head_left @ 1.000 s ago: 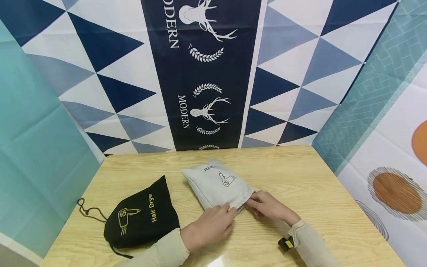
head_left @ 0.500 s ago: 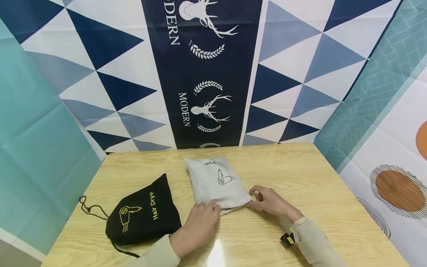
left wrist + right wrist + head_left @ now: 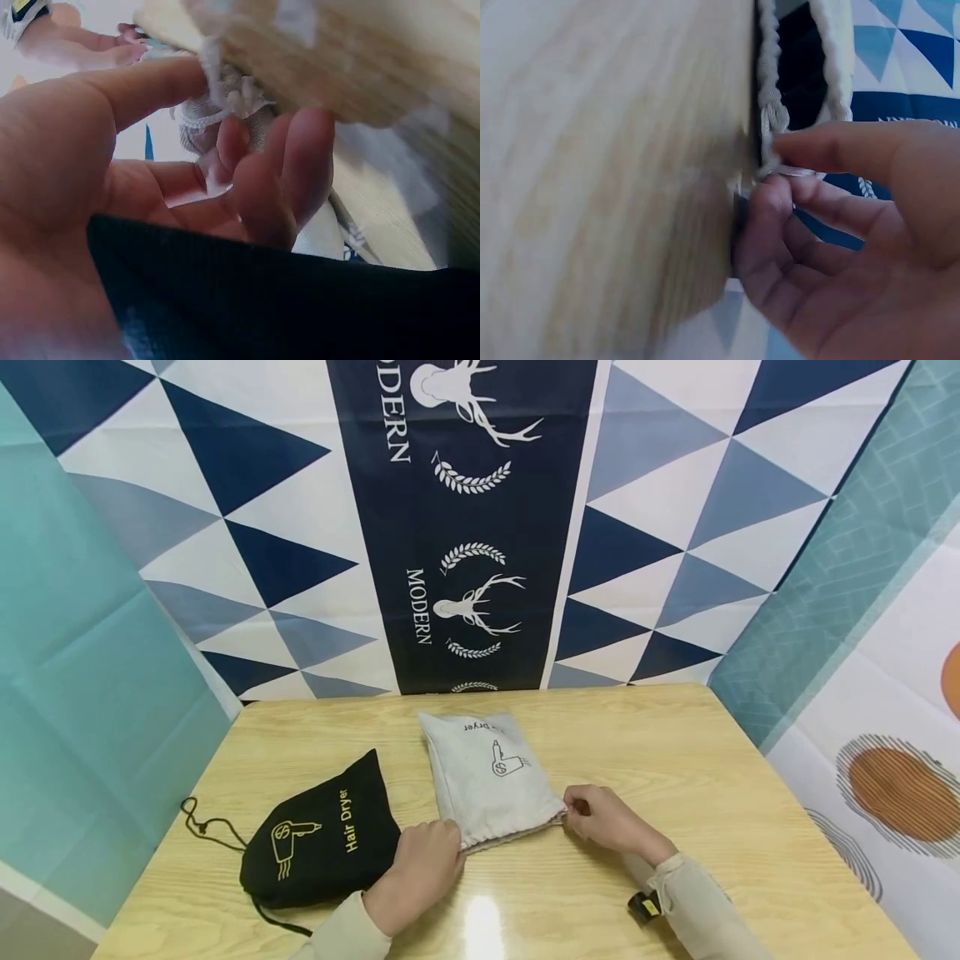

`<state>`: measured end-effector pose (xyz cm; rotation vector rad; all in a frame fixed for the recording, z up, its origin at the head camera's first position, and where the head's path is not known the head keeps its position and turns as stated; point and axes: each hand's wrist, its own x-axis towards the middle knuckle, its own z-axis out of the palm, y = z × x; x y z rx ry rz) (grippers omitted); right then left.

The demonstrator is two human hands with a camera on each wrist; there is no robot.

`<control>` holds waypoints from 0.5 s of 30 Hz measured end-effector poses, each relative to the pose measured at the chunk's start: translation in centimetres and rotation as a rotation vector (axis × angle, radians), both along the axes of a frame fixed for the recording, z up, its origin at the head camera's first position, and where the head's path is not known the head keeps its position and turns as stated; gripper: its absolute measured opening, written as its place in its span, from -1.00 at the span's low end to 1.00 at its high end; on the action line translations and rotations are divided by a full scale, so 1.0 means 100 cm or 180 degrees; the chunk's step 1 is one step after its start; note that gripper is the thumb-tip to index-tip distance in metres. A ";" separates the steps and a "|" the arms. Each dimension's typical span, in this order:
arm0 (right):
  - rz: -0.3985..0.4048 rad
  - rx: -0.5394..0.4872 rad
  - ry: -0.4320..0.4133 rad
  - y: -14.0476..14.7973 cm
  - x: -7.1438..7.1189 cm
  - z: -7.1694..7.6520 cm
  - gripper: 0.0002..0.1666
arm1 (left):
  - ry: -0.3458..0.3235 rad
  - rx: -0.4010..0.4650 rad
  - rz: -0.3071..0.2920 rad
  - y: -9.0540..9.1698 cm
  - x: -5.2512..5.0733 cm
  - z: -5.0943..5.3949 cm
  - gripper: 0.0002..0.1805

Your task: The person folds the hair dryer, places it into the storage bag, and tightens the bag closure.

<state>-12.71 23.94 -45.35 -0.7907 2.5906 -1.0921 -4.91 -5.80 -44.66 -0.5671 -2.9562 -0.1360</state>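
Note:
A light grey drawstring bag [image 3: 487,785] printed with a hair dryer lies on the table, its mouth toward me. My left hand [image 3: 423,864] pinches the left corner of the mouth; in the left wrist view the thumb and fingertips are at the gathered hem [image 3: 206,116]. At the other corner my right hand [image 3: 611,822] pinches the edge between thumb and index finger. The right wrist view shows a twisted cord-like rim [image 3: 772,82] with a dark gap inside. Whatever the bag contains is hidden.
Left of the grey bag lies a black drawstring bag [image 3: 322,839] lettered "Hair Dryer" in yellow, its cord [image 3: 213,827] trailing left. Both rest on a wooden table [image 3: 637,735] backed by a patterned cloth [image 3: 300,527]. A small black device [image 3: 643,906] is at the right wrist.
My left hand has slid left along the mouth to its left corner. The grey bag has turned slightly and its mouth is spread wider. My right fingers have closed onto the right corner.

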 end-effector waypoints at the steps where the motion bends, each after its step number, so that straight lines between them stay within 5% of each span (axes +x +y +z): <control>1: -0.0027 -0.0151 -0.0102 0.001 -0.001 0.000 -0.82 | -0.0037 -0.0010 -0.0031 -0.001 0.000 0.000 -0.64; 6: -0.0052 -0.1448 -0.1162 0.008 -0.009 -0.002 -0.82 | -0.0183 0.0081 -0.0224 -0.008 -0.002 0.005 -0.87; 10: 0.0113 -0.2478 -0.1918 0.012 -0.013 -0.002 -0.88 | -0.0286 0.0324 -0.0355 -0.015 -0.004 0.012 -0.85; 13: 0.0063 -0.2820 -0.2181 0.013 -0.014 -0.002 -0.89 | -0.0304 0.0533 -0.0394 -0.019 -0.005 0.016 -0.74; 15: -0.0104 -0.2740 -0.2175 0.011 -0.015 -0.002 -0.90 | -0.0252 0.0621 -0.0401 -0.022 -0.005 0.019 -0.69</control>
